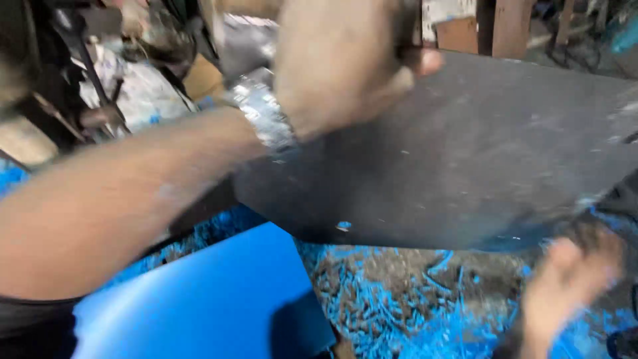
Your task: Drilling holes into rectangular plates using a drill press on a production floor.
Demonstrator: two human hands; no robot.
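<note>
A large dark grey flat sheet (pixel 465 153) is held tilted in front of me. My left hand (pixel 345 60), with a metal watch (pixel 262 113) on the wrist, grips the sheet's upper edge at the top centre. My right hand (pixel 565 286) is under the sheet's lower right edge, fingers blurred and touching or supporting it from below. A blue sheet (pixel 212 299) lies below at the lower left.
The floor below is strewn with blue plastic shavings (pixel 399 299) and dirt. Cluttered dark machinery and rods (pixel 93 73) stand at the upper left. Wooden posts (pixel 512 26) rise at the top right.
</note>
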